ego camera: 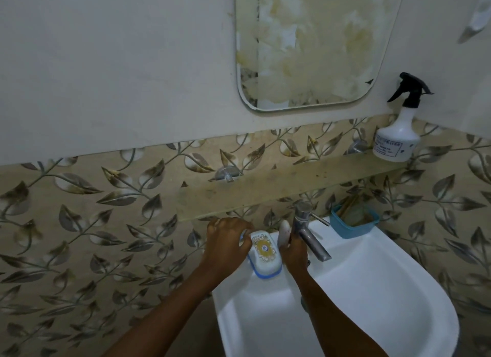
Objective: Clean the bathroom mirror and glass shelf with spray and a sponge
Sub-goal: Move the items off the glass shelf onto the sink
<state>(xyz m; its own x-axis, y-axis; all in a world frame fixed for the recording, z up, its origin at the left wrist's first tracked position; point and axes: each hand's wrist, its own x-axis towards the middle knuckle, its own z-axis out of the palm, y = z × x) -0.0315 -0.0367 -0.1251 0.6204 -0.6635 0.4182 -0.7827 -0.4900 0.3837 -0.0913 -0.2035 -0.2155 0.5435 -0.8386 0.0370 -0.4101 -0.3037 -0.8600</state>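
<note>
Two bare arms reach up from 6 o'clock of the head view to the back rim of the white sink (385, 290); the left grip (228, 233) has its fingers curled over the far end of a white soap case (265, 253) with a blue base and gold pattern; the right grip (293, 247), at 3 o'clock of the case, pinches a white oval piece (284, 231) upright, just beside the steel tap (305, 230); a blue tub (345, 231) stands at 3 o'clock of the tap. Above the grips, at 12 o'clock, runs the glass shelf (279, 189), spotted and smeared; the spray bottle (398, 136) stands on its right end, at 2 o'clock; the mirror (310, 43) hangs higher on the wall, its glass blotched yellowish.
</note>
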